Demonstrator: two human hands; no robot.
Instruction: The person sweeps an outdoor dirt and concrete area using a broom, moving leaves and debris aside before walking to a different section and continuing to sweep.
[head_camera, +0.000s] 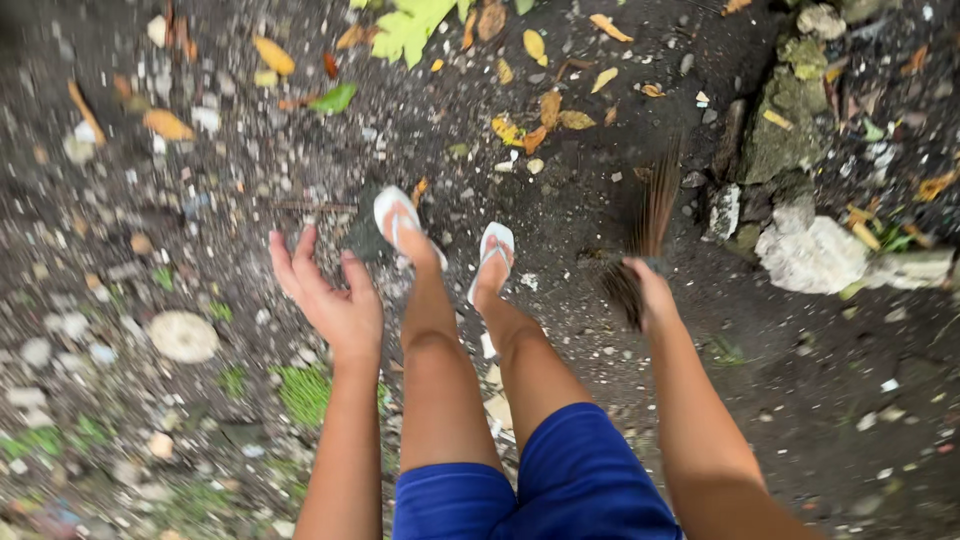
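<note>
Head view: we are gripping a bundled stick broom in our right hand, whose closed fingers are hiding the handle end; its bristles are blurring over dark soil. We are holding our left hand open and empty, beside our sandalled feet, with fallen leaves beyond.

Fallen leaves, pale rocks, possibly moss.

Nothing printed or packaged here.
You see no packages, labels, signs or screens anywhere, from twelve o'clock round to six.
</note>
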